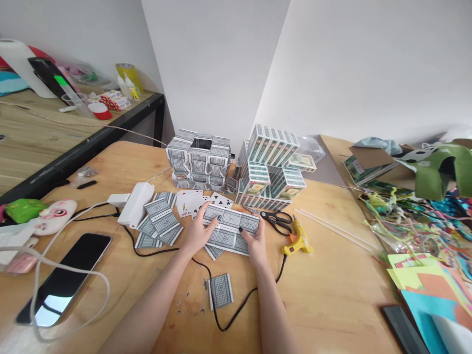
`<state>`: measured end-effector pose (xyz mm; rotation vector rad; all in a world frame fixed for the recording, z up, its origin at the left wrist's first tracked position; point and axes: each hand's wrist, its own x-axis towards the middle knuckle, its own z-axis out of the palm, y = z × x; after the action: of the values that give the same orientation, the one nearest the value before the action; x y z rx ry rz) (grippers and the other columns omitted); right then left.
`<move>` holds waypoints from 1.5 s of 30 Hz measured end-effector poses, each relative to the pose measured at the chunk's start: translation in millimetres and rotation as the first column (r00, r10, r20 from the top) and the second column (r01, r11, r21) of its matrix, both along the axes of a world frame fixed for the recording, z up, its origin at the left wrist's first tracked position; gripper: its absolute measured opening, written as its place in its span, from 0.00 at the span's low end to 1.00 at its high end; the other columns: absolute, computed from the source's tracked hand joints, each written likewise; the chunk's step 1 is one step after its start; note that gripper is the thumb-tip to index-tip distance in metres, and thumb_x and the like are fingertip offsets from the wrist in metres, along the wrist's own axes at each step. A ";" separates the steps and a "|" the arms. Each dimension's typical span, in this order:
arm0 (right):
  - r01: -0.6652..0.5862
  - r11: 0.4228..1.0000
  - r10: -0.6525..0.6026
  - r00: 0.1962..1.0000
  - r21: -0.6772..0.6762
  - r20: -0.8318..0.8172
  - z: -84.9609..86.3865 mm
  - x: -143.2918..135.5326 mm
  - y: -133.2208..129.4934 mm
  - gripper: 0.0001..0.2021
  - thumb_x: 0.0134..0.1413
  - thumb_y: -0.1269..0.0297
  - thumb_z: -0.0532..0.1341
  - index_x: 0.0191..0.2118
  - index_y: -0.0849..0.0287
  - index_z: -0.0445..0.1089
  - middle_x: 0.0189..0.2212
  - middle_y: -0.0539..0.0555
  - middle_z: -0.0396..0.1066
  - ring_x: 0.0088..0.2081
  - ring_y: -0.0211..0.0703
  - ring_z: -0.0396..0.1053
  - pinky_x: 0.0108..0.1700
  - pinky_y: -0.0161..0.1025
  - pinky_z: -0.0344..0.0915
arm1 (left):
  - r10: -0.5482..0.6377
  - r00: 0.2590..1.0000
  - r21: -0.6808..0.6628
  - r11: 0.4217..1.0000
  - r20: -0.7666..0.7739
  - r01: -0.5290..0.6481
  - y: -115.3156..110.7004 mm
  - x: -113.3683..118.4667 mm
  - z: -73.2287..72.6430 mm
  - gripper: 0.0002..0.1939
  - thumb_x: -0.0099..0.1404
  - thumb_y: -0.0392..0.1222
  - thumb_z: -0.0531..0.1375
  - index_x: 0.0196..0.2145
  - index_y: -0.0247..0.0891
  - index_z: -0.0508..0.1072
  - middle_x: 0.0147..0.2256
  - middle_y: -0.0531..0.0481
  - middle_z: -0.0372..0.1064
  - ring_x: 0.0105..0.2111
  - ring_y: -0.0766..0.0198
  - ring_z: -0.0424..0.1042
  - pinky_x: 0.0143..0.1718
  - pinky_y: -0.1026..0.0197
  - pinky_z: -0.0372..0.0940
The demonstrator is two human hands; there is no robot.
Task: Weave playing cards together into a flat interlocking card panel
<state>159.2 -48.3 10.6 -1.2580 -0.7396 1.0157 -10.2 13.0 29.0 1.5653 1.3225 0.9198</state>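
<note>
Left hand (200, 229) and right hand (258, 242) grip a patterned card panel (231, 218) near black scissors (274, 220).

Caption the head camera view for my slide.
Left hand and right hand hold a panel of playing cards over a wooden table, scissors and a yellow glue gun lying to the right.

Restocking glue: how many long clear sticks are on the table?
2: the clear sticks lie side by side, right of the yellow glue gun. Others may be hidden.
</note>
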 end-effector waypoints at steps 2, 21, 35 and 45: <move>0.006 1.000 -0.006 1.000 -0.003 0.015 1.8 -0.6 0.1 0.24 0.43 0.62 0.62 0.48 0.50 0.56 0.38 0.49 0.67 0.39 0.42 0.66 0.42 0.41 0.65 | 0.010 1.000 0.010 1.000 -0.015 -0.010 -0.6 0.8 -0.4 0.27 0.58 0.48 0.57 0.55 0.43 0.60 0.51 0.47 0.66 0.50 0.52 0.65 0.48 0.56 0.60; 0.087 0.996 -0.084 0.982 -0.011 0.167 -14.1 2.8 2.4 0.17 0.47 0.59 0.60 0.45 0.53 0.60 0.41 0.50 0.65 0.44 0.43 0.62 0.50 0.42 0.57 | 0.033 0.999 -0.025 0.999 -0.028 -0.034 -1.6 1.4 4.0 0.28 0.56 0.48 0.59 0.54 0.41 0.62 0.40 0.46 0.71 0.40 0.53 0.70 0.38 0.59 0.62; 0.107 0.994 -0.104 0.988 -0.020 0.117 -18.3 1.2 2.0 0.17 0.45 0.59 0.60 0.43 0.53 0.59 0.40 0.50 0.65 0.43 0.42 0.64 0.49 0.41 0.59 | -0.017 0.995 -0.061 0.998 0.097 0.023 3.7 -1.6 -3.9 0.30 0.56 0.49 0.58 0.56 0.41 0.61 0.51 0.48 0.66 0.54 0.53 0.61 0.53 0.57 0.56; 0.296 0.954 -0.296 0.955 -0.038 0.004 -26.3 5.8 7.0 0.16 0.44 0.55 0.62 0.36 0.54 0.59 0.28 0.47 0.65 0.30 0.39 0.65 0.36 0.37 0.62 | 0.036 0.791 -0.333 0.918 0.611 0.216 15.7 -8.3 -19.0 0.16 0.53 0.47 0.62 0.37 0.34 0.72 0.27 0.49 0.71 0.26 0.62 0.70 0.28 0.60 0.67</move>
<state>165.1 -41.3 -15.6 -1.3541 -0.5120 0.7876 -18.5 28.7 10.0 0.8959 0.8760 0.9243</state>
